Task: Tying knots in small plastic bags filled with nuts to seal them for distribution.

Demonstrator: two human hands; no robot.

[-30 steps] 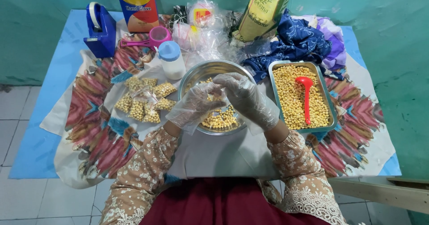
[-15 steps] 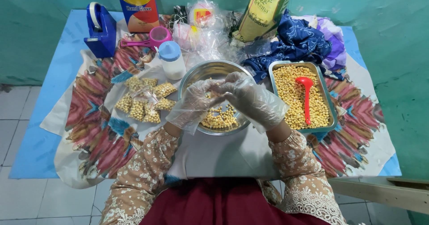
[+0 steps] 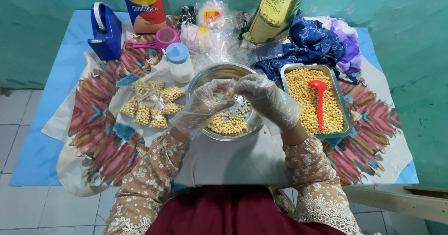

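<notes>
While both gloved hands meet over the bowl, the view looks straight down on a table w/ patterned cloth (image 3: pixel 93 141) over a blue sheet (image 3: pixel 51 104).

Nearest: person's lap, dark red skirt, floral brown sleeves (image 3: pixel 149 183) coming up from the bottom edge. A plain white patch of cloth lies btwn the forearms.

Mid: left hand (image 3: pixel 203 106) in a loose clear plastic glove, fingers curled inward, tips drawn together toward the right hand. Right hand (image 3: pixel 268 99) also gloved, fingers bent down and bunched, tips touching or nearly touching the left's. They seem to pinch sth small btwn them; cannot tell what, glove film hides it. Both hands hover over the round steel bowl (image 3: pixel 205 78), which holds a shallow layer of small yellow snack balls (image 3: pixel 231 120) on its near side.

Left of bowl: cluster of small filled clear packets (image 3: pixel 149 106) of the same yellow balls, lying flat on the cloth. Right of bowl, just beside it: rectangular steel tray (image 3: pixel 338 134) full of yellow balls, red scoop (image 3: pixel 319 99) lying in it, handle toward the person.

Far: white jar w/ blue lid (image 3: pixel 178 62), pink cup (image 3: pixel 163 36), blue tape dispenser (image 3: pixel 105 32), orange glove box (image 3: pixel 144 6), heap of clear bags (image 3: pixel 214 34), yellow-green pouch (image 3: pixel 275 11), blue and purple cloths (image 3: pixel 317 43). Teal wall behind.
</notes>
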